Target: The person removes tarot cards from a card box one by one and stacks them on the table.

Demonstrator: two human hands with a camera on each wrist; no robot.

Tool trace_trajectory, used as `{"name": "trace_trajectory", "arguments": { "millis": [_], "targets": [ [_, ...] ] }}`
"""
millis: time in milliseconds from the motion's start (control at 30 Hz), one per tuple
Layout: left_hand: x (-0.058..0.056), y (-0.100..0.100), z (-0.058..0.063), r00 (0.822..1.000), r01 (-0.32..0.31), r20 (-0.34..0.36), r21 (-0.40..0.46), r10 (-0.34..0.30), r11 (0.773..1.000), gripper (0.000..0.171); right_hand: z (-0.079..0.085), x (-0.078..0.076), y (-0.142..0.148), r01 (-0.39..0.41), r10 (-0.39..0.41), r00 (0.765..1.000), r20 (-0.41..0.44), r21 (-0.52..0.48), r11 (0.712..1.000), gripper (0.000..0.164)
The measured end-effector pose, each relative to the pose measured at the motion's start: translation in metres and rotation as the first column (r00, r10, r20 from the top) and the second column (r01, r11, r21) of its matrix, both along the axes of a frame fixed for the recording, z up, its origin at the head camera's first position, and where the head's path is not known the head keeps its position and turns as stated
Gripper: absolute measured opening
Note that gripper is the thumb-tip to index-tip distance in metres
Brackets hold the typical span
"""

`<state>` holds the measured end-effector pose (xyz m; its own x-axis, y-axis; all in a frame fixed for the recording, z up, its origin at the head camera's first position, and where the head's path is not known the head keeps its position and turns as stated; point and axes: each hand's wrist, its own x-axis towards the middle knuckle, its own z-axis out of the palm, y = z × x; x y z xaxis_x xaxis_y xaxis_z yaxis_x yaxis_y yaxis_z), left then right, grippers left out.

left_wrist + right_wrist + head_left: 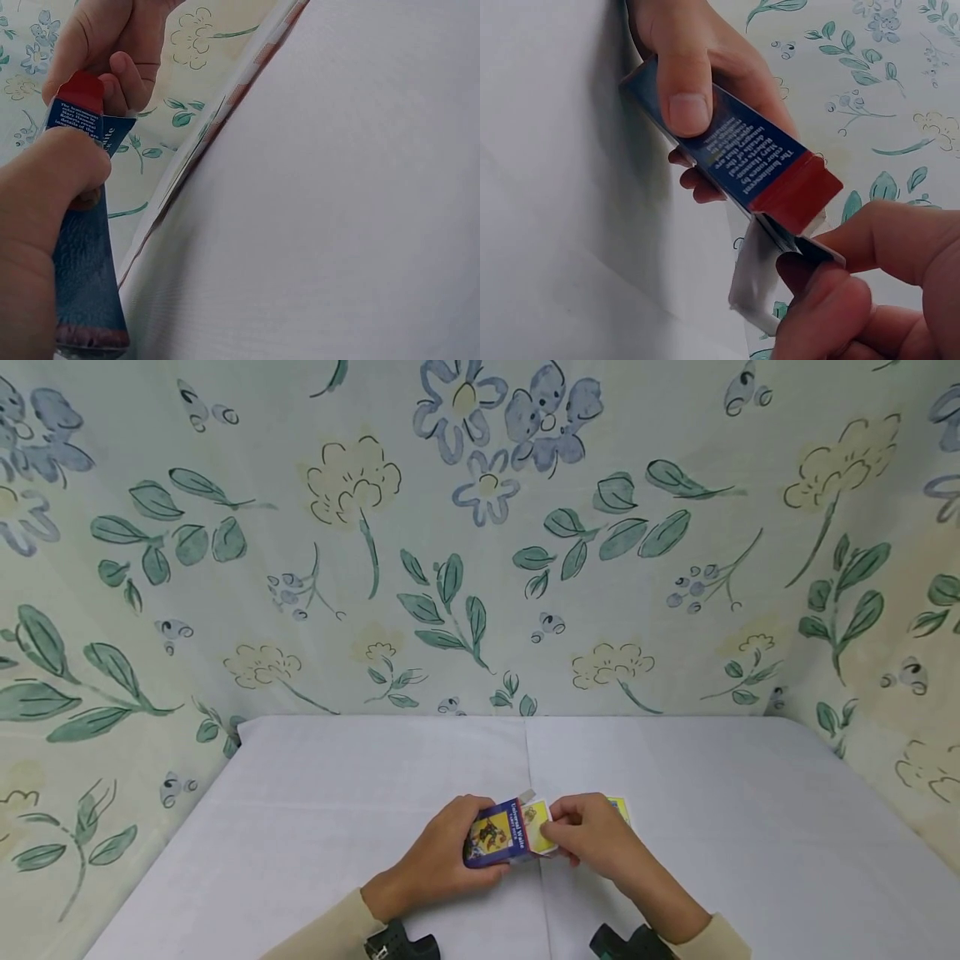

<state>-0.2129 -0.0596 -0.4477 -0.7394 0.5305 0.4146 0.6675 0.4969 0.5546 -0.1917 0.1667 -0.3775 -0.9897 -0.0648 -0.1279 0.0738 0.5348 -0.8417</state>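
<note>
A blue tarot card box (492, 835) with a yellow picture panel and the words "Universal Waite" is tilted above the white table. My left hand (450, 852) grips it from the left side, the thumb along its narrow side in the right wrist view. Its end flap (799, 196), red inside, stands open. A yellow picture card (536, 823) sticks partway out of the open end. At that end my right hand (596, 835) pinches the card's edge between thumb and fingers. How many cards it pinches is hidden.
Behind the right hand shows a bit of another yellow-edged item (620, 808), mostly hidden. White cloth covers the table (337, 777), with a crease down its middle. Floral fabric (480, 568) hangs at the back and both sides. Dark wrist devices (405, 942) sit below both hands.
</note>
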Motion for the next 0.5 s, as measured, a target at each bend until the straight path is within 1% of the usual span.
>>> {"name": "trace_trajectory", "arguments": {
  "millis": [200, 367, 500],
  "targets": [
    [0.0, 0.0, 0.0, 1.0, -0.01, 0.021, 0.006, 0.01, 1.0, 0.072, 0.005, 0.001, 0.003, 0.018, -0.018, 1.0, 0.005, 0.009, 1.0, 0.014],
    [0.0, 0.001, 0.0, 1.0, -0.01, 0.002, -0.001, 0.01, 1.0, 0.072, 0.009, 0.001, 0.006, 0.028, -0.028, 1.0, 0.012, 0.008, 1.0, 0.012],
    [0.0, 0.001, 0.0, 1.0, -0.018, 0.01, -0.004, 0.018, 1.0, 0.073, 0.011, 0.001, 0.009, 0.041, -0.041, 0.999, 0.012, 0.021, 0.999, 0.012]
  ]
}}
